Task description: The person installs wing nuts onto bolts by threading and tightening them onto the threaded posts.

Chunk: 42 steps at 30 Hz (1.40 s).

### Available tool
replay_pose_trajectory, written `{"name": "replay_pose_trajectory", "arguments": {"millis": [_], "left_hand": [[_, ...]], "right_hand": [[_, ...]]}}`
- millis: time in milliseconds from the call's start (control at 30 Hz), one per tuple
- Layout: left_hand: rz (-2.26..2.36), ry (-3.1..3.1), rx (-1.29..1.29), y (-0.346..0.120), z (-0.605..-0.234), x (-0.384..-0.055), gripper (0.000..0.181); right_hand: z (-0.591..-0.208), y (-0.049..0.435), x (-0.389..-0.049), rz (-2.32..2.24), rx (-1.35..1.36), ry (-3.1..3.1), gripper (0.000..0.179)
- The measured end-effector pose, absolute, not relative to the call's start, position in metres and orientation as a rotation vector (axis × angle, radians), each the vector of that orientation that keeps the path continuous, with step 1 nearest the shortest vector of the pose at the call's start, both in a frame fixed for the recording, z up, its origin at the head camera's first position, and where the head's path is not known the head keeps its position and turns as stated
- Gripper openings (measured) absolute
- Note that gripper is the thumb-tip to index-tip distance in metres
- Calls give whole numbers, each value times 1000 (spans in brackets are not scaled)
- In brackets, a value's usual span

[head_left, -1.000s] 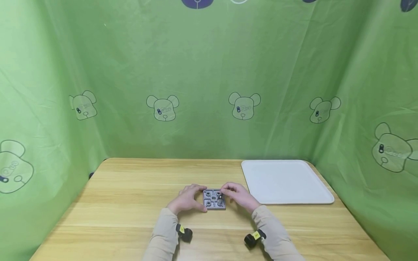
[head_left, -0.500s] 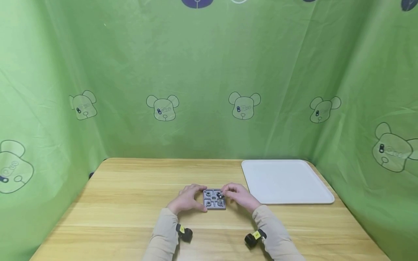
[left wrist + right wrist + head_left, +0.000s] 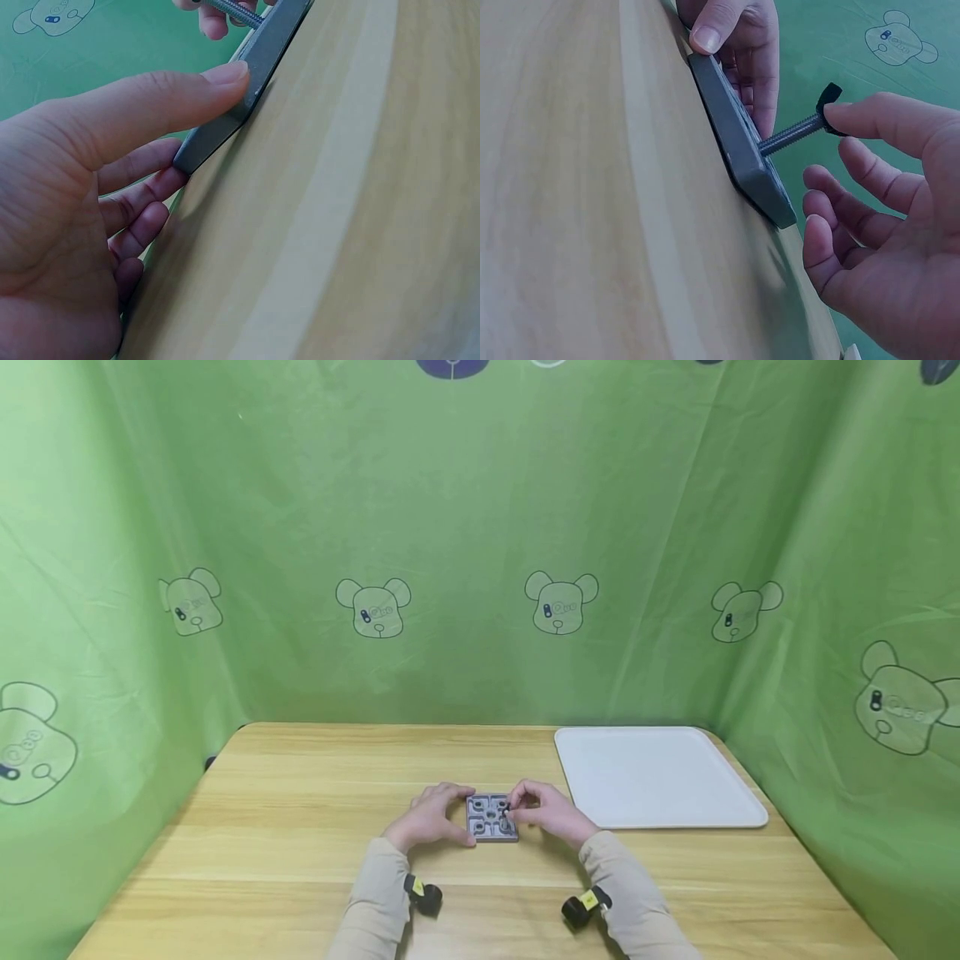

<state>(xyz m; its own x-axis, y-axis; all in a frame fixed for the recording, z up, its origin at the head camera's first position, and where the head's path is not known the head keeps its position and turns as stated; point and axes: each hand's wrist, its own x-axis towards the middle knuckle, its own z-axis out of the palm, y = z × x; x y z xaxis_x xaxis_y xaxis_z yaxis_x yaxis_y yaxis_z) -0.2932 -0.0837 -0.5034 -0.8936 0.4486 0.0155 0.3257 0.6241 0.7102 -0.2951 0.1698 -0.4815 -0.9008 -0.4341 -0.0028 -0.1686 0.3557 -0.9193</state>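
A square grey plate (image 3: 492, 837) with recessed, holed corners lies on the wooden table. My left hand (image 3: 431, 818) grips it from the left, thumb on the near edge and fingers on the far one. From the plate's near right corner a threaded wing screw (image 3: 791, 137) stands up, its black winged head (image 3: 829, 97) well above the surface. My right hand (image 3: 551, 812) pinches that head between thumb and index finger, the other fingers loosely curled. In the left wrist view, part of the screw's thread (image 3: 236, 10) shows behind the plate's edge, with right fingertips beside it.
A white tray (image 3: 660, 777) lies at the back right of the table (image 3: 315, 777), just beyond my right hand. Green curtains (image 3: 465, 677) printed with bear heads surround the back and sides. Each wrist carries a small black camera (image 3: 427, 900).
The black winged head has turned, and my right thumb and fingers have shifted round it. My left hand and the plate have stayed in place.
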Motion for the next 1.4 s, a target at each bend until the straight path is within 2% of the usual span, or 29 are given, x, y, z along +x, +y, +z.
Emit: {"name": "replay_pose_trajectory", "arguments": {"millis": [200, 933, 1400], "left_hand": [[1117, 2685, 642, -84, -503, -293, 89], [1125, 2680, 641, -83, -501, -292, 89], [1142, 2673, 634, -83, -500, -291, 88]], "right_hand": [[-482, 168, -293, -1571, -523, 2374, 31], [-483, 160, -290, -1505, -494, 2436, 21], [-483, 168, -292, -1546, -532, 2376, 26]]}}
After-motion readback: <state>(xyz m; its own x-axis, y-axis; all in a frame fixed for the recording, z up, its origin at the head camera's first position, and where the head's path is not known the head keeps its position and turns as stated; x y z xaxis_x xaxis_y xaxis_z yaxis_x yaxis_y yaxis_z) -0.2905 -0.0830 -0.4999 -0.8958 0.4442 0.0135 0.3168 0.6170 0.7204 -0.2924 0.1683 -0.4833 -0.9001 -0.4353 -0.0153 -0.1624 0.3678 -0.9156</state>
